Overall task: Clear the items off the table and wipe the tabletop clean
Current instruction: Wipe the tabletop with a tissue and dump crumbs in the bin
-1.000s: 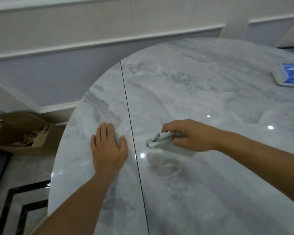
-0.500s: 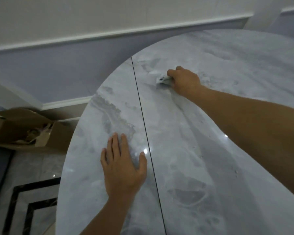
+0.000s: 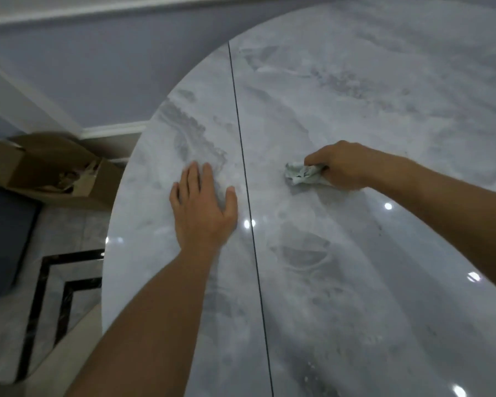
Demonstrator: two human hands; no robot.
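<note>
Both forearms come in from the near edge over a round grey marbled desk [image 3: 370,296], whose glossy top shows smeared streaks and small light reflections. A thin dark seam [image 3: 255,262] runs near to far across it. To the near left, below the desk's edge, the floor [image 3: 9,325] carries a black angular inlay.

The left hand [image 3: 204,209] lies flat, palm down, just left of the seam, fingers straight and close together, thumb spread toward the seam. It holds nothing.

A little farther and right of the seam, the right hand [image 3: 340,167] has its fingers curled round a crumpled pale wipe [image 3: 299,173]. The wad sticks out to the left of the fist and rests on the desk.

Farther left, an open cardboard box [image 3: 40,164] sits off the desk's left edge, in front of a bluish wall [image 3: 103,73] with white moulding.
</note>
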